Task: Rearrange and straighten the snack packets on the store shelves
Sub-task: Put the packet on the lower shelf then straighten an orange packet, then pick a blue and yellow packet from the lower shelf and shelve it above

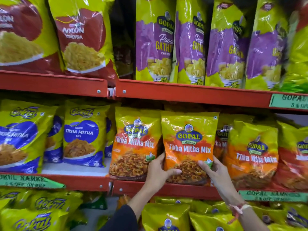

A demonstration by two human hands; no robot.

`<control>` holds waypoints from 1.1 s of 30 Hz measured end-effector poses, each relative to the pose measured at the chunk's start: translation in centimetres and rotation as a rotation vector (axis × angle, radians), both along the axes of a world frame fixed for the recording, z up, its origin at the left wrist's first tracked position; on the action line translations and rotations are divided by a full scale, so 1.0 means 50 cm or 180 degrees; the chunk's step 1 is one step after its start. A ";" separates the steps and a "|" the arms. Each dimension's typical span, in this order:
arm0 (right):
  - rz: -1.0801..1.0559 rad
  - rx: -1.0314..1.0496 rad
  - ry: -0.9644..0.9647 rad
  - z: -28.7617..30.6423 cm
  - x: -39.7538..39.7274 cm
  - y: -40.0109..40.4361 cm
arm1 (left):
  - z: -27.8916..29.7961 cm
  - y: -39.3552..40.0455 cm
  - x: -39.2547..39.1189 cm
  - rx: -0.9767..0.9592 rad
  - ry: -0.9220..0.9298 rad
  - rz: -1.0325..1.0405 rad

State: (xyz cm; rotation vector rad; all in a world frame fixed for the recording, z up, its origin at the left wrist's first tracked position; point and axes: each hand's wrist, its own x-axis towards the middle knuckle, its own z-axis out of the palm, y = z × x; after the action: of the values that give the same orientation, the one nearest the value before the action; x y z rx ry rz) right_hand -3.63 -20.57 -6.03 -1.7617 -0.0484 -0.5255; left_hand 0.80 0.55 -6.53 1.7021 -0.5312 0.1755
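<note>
An orange and yellow Tikha Mitha Mix packet (189,144) stands upright on the middle red shelf (166,187). My left hand (159,172) grips its lower left edge, thumb across the front. My right hand (210,170) grips its lower right edge. A matching packet (133,144) stands just to its left, partly behind my left hand. More of the same orange packets (251,155) lean at the right, one half hidden behind the held packet.
Blue and yellow Tikha Mitha packets (81,135) fill the middle shelf's left bay. The upper shelf (191,94) carries purple Papdi Gathiya packets (155,44) and red Nylon Chevda packets (81,39). Yellow packets (166,217) crowd the bottom shelf. Green price labels (288,100) hang on shelf edges.
</note>
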 end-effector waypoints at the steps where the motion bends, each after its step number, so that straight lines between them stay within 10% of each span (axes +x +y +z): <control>1: -0.0047 -0.0031 -0.0010 0.002 -0.004 0.005 | 0.000 0.000 -0.004 0.0024 -0.0006 -0.0029; 8: -0.1683 -0.0407 -0.0806 -0.018 -0.069 0.131 | 0.006 0.080 -0.075 -0.0065 0.0003 0.0028; 14: -0.0994 -0.0648 -0.1217 -0.071 -0.129 0.309 | -0.042 0.224 -0.136 -0.0289 -0.0078 0.0243; 33: -0.0188 -0.0428 0.2194 -0.445 0.017 0.500 | -0.451 0.418 -0.030 0.0617 0.2324 0.1419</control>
State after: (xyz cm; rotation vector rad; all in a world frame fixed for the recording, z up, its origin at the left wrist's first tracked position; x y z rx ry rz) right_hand -2.77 4.41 -28.26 -1.9960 0.4607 0.0664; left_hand -0.71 21.46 -29.05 1.9013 0.3866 -0.1879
